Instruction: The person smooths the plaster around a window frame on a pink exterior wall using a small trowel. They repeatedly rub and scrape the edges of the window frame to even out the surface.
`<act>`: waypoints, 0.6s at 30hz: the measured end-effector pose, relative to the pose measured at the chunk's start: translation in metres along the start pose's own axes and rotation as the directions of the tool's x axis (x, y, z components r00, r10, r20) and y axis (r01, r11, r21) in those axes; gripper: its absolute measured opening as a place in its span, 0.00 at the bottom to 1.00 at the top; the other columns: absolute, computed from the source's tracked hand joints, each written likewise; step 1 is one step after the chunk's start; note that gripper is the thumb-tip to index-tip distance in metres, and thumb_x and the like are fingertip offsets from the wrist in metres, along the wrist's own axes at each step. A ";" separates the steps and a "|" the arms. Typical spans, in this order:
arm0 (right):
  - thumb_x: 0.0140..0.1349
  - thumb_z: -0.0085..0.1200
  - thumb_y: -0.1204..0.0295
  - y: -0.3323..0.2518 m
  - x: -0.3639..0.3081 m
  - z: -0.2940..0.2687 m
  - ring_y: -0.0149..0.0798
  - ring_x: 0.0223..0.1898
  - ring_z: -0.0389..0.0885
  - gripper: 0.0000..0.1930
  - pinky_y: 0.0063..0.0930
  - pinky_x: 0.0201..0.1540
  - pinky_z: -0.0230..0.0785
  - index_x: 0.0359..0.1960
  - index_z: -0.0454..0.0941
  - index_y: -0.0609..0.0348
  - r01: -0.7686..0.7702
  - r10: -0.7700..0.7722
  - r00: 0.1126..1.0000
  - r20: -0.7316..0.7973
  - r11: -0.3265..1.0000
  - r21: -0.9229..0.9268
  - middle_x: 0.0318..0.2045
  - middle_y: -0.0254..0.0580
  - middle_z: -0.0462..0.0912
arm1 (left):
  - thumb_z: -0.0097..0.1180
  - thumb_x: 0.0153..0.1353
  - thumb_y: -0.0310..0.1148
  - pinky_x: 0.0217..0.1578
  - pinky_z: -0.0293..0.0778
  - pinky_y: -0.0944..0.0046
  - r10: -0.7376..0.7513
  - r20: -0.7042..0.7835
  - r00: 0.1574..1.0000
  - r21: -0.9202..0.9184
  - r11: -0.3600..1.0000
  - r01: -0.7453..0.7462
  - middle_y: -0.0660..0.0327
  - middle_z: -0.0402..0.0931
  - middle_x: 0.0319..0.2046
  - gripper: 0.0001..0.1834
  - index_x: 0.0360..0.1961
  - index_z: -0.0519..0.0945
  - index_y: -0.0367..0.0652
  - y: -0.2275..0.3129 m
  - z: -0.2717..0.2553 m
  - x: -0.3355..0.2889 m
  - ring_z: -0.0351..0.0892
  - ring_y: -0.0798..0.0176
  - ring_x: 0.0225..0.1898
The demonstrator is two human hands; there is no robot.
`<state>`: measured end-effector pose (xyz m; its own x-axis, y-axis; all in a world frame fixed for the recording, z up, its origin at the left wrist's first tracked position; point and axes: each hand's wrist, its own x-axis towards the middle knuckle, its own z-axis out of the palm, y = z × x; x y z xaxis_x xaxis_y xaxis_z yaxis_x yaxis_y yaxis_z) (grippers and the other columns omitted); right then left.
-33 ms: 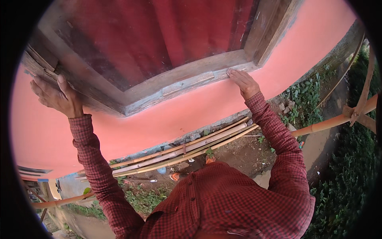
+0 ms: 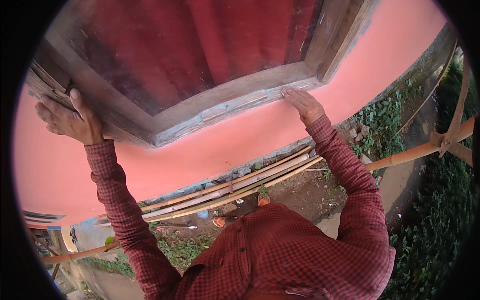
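Observation:
A wooden window frame, weathered and patched with grey along its sill, surrounds dusty glass with a red curtain behind it. Salmon-pink wall runs below and beside the frame. At the frame's left side rests my left hand, thumb up against the wood and fingers reaching over the pink wall; it holds nothing. My right hand lies with its fingers stretched out, fingertips at the lower edge of the sill near the right corner. Nothing shows in it, though its palm is hidden.
Several long bamboo poles lie along the wall's foot by my orange footwear. On the right a horizontal bamboo pole is joined to upright wood. Another bamboo pole crosses at lower left. Green plants and stones border the wall.
Both hands have shifted very slightly left in the picture, the right one along the sill. Their poses look the same.

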<state>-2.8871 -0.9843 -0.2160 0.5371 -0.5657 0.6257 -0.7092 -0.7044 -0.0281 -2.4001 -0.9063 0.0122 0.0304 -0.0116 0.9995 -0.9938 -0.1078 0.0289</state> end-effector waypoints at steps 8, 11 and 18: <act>0.51 0.50 0.88 0.001 0.000 0.007 0.43 0.61 0.75 0.32 0.38 0.66 0.67 0.61 0.75 0.53 -0.084 0.086 0.994 -0.069 0.996 0.026 0.59 0.40 0.78 | 0.39 0.68 0.64 0.69 0.38 0.34 -0.001 -0.092 0.996 0.102 0.995 0.010 0.46 0.55 0.72 0.44 0.72 0.58 0.39 0.006 0.001 0.005 0.50 0.47 0.74; 0.58 0.49 0.86 0.014 0.000 -0.007 0.43 0.60 0.76 0.27 0.39 0.65 0.68 0.59 0.76 0.52 -0.128 0.129 0.991 -0.041 0.991 0.031 0.58 0.40 0.79 | 0.40 0.68 0.63 0.68 0.39 0.34 0.023 -0.083 0.996 0.115 0.993 -0.014 0.46 0.55 0.72 0.43 0.71 0.59 0.39 -0.001 0.006 0.002 0.51 0.47 0.74; 0.59 0.49 0.87 0.012 0.006 -0.002 0.45 0.58 0.78 0.25 0.39 0.62 0.71 0.59 0.76 0.57 -0.069 0.072 0.994 -0.082 0.997 0.036 0.55 0.40 0.81 | 0.42 0.68 0.63 0.68 0.40 0.34 0.056 -0.102 0.993 0.087 0.995 -0.047 0.45 0.55 0.71 0.42 0.71 0.60 0.39 0.002 0.004 0.003 0.51 0.45 0.73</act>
<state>-2.8929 -0.9955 -0.2111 0.4456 -0.5778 0.6838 -0.7277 -0.6787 -0.0992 -2.4015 -0.9101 0.0152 -0.0366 0.0836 0.9958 -0.9810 -0.1932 -0.0198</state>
